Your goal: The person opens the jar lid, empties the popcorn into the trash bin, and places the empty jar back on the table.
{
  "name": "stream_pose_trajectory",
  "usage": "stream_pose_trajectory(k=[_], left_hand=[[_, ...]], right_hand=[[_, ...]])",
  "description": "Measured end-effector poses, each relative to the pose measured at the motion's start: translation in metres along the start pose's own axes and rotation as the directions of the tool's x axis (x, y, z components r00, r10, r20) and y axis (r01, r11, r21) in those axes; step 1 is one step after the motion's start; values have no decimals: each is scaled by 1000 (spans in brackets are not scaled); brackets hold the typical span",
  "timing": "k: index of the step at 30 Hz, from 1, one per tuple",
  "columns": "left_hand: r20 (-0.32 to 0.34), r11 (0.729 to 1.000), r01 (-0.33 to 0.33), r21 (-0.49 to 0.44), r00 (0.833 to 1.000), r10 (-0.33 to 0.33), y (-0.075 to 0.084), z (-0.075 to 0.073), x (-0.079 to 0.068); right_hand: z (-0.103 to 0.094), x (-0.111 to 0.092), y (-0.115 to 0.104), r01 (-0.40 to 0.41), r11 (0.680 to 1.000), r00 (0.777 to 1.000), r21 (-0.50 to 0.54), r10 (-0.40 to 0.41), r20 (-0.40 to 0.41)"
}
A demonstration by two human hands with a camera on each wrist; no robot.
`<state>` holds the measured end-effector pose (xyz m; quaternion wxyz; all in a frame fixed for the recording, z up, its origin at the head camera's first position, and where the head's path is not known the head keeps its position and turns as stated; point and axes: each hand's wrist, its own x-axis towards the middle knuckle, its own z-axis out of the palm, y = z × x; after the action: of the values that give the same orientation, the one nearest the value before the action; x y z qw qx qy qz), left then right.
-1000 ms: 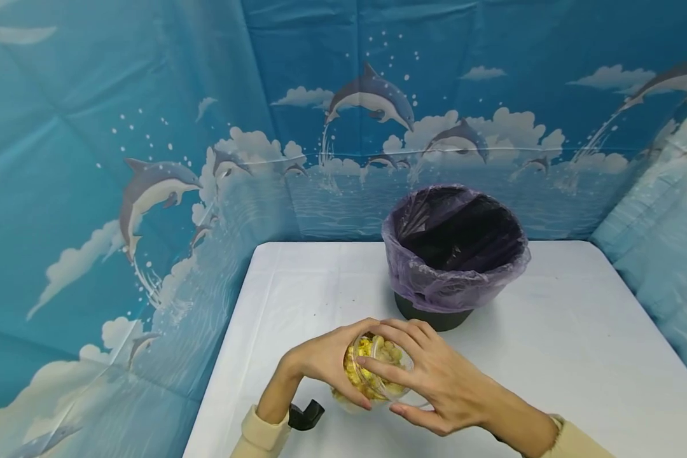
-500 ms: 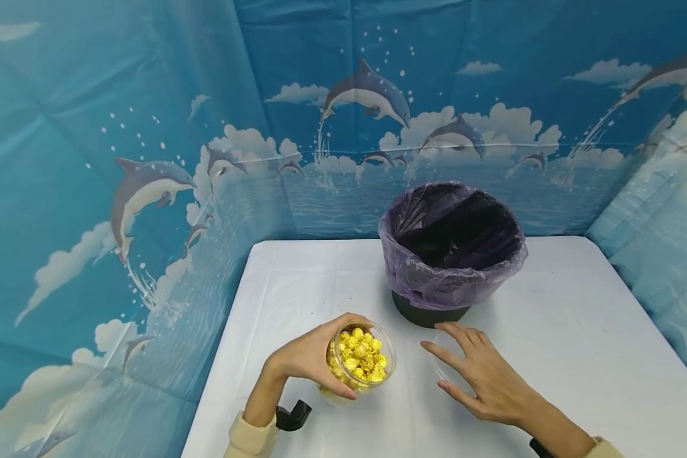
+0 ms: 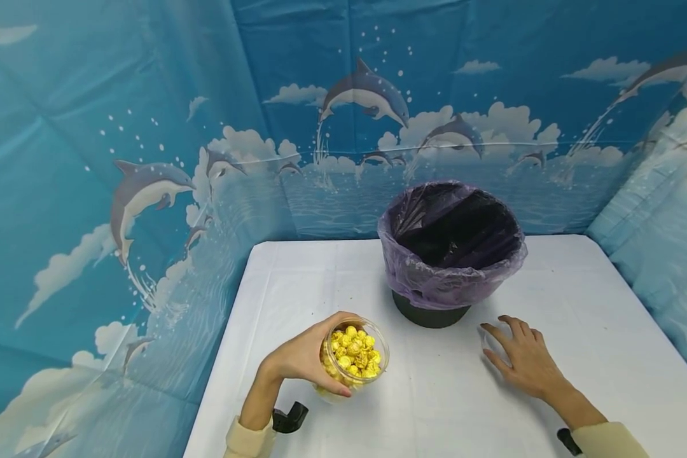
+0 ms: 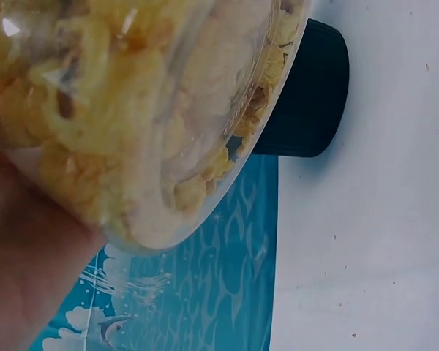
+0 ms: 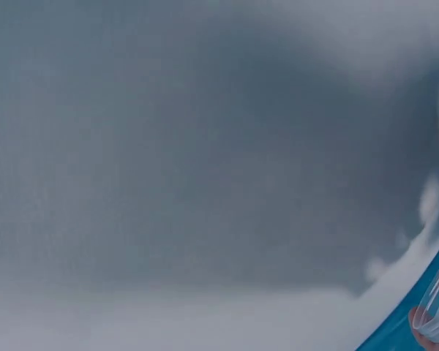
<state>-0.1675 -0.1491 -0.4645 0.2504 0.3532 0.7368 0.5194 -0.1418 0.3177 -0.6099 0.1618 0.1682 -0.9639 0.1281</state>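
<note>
Head: dolphin-print sheeting point(image 3: 298, 146) backs white table point(image 3: 423, 407) beneath jar point(image 3: 352, 359)

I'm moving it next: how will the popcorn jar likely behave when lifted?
The jar may be slippery, since it looks smooth and glossy. It seems stiff, its rim round though the left hand grips it. Uncapped, it could spill popcorn if tipped.

Right hand point(image 3: 523, 361) moved off rightward from the jar point(image 4: 150, 139), clear lid point(image 5: 430, 322) carried along, popcorn point(image 3: 353, 352) uncovered
</note>
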Motion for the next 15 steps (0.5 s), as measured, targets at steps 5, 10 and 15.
stream_pose_trajectory(k=[5,10,15], left_hand=[[-12,1000,-9,-9,1000,9,-2,-1,-2],[-28,1000,-2,-18,1000,2,-4,-1,-4],[-34,1000,12,-24,999,-13,-5,-1,-5]], right_hand=[[6,-2,21,-74,997,997,-2,74,-27],[13,-3,25,-117,993,993,26,117,-16],[22,-6,24,-140,990,990,12,140,14]])
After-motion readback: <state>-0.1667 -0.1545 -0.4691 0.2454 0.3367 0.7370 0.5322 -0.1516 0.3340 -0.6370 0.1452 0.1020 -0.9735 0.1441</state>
